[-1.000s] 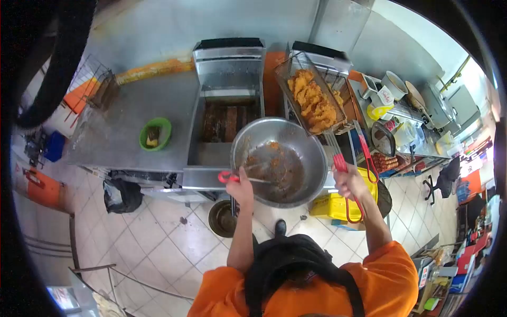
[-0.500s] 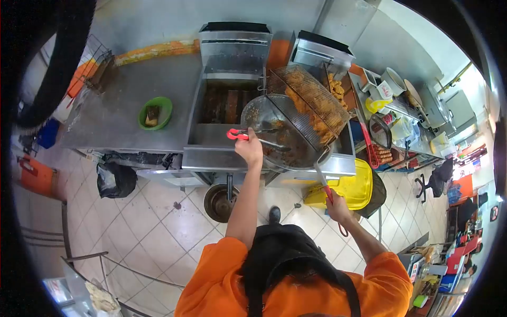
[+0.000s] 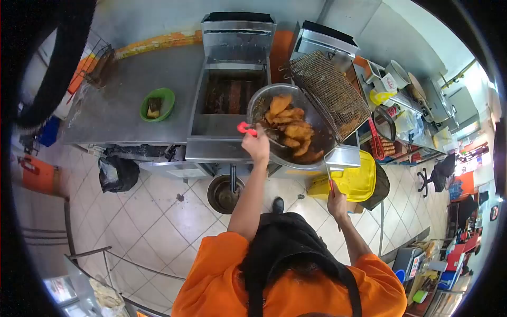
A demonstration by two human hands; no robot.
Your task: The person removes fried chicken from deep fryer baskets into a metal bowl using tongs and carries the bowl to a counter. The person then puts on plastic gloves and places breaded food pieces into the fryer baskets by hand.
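Note:
My left hand (image 3: 256,146) is closed around red-handled tongs (image 3: 246,128), whose far end reaches into the large metal bowl (image 3: 323,138). Golden-brown fried pieces (image 3: 297,131) lie in that bowl. Over its right side leans a tilted wire fryer basket (image 3: 326,79), with little food visible in it. My right hand (image 3: 337,204) grips a metal handle with a red grip (image 3: 331,184), which runs up to the near corner of the basket. Whether the handle is hooked on or fixed there I cannot tell.
Left of the bowl is an open fryer vat (image 3: 232,90). A green bowl (image 3: 168,107) with a dark and pale block stands on the steel counter (image 3: 121,124). Below are a yellow bin (image 3: 359,182) and a metal pot (image 3: 213,198). Another red-handled tool (image 3: 376,140) hangs at right.
The fried pieces have dropped from the basket into the bowl. The basket has shifted up and right and is nearly emptied. The tongs have moved slightly right.

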